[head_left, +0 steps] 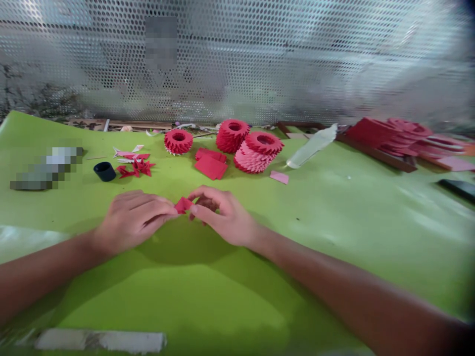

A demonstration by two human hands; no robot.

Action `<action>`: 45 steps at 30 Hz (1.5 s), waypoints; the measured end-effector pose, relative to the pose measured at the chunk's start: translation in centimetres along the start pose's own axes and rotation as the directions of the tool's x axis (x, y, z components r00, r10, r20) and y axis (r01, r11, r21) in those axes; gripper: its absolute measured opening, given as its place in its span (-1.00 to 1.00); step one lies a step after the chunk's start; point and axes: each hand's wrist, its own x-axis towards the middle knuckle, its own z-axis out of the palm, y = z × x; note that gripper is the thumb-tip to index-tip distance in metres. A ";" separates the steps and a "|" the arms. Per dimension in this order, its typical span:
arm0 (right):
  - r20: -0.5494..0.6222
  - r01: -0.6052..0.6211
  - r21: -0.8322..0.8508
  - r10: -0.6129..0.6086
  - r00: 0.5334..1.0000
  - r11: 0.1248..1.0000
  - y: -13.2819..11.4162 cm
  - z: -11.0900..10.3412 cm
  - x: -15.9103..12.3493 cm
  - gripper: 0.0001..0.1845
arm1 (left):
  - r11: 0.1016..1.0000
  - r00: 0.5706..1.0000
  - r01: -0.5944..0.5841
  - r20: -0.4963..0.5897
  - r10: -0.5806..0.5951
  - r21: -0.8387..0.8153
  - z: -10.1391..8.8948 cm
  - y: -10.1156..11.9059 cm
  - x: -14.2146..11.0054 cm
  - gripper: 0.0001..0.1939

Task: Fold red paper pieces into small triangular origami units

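My left hand (133,220) and my right hand (222,217) meet over the green tabletop (237,277), pinching a small folded piece of red paper (183,204) between their fingertips. Its folds are partly hidden by my fingers. Just beyond my hands lie a few folded red paper units (135,167) and a loose pile of red paper rectangles (211,165). Further back stand several rings of folded red paper modules (233,136), one on a pink-and-red stack (256,160).
A black cap (104,171) and a blurred object (46,168) sit at left. A pink slip (279,177), clear plastic bottle (312,146), stacked red paper (401,138) and dark flat object (458,189) lie right. Perforated metal sheeting (237,59) stands behind the table.
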 end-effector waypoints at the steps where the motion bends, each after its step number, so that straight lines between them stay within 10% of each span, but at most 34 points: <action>1: -0.006 -0.006 -0.013 0.006 1.000 1.000 0.0 0.0 0.0 -0.71 | 1.000 1.000 -0.002 -0.004 0.002 -0.001 0.0 0.0 0.0 -0.87; 18: 0.043 -0.056 0.170 0.050 0.998 0.984 -0.2 0.2 0.2 -0.74 | 0.999 0.999 -0.030 0.015 0.030 -0.013 0.3 0.1 0.1 -0.90; 31: 0.018 -0.009 -0.007 0.009 1.000 1.000 -0.3 0.2 0.1 -0.62 | 0.996 0.991 0.087 0.105 -0.085 -0.014 0.4 0.2 0.1 -0.74; 45: -0.008 0.187 -0.214 -0.193 0.981 0.959 -0.2 0.0 -0.2 -0.74 | 0.838 0.886 0.458 0.233 -0.401 -0.297 0.7 0.2 -0.3 -0.72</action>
